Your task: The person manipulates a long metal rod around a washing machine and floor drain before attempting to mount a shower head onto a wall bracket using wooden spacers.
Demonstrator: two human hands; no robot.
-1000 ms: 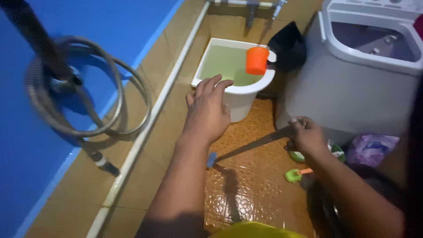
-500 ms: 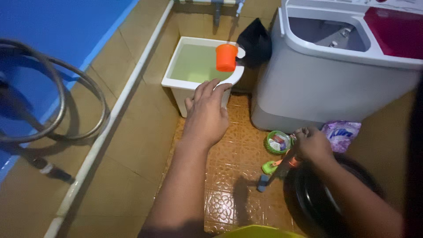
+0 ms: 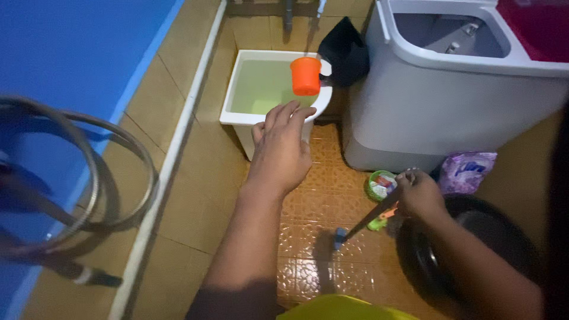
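The left hand (image 3: 283, 148) is stretched out with fingers spread and empty, its tips at the front rim of the white tub (image 3: 237, 109) of greenish water, where an orange cup (image 3: 306, 75) perches on the rim. The right hand (image 3: 418, 192) is closed around a thin dark stick (image 3: 361, 224) slanting down to the tiled floor (image 3: 308, 261), beside a black basin (image 3: 462, 255) and below the washing machine (image 3: 450, 106).

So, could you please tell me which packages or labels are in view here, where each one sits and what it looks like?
Purple pouch: soft, crumpled packet, purple with white print, on the floor at the foot of the washing machine.
Round green tub: small, with a pale, multicoloured label on its lid, on the brown floor tiles just left of the right hand.
No signs or screens show.
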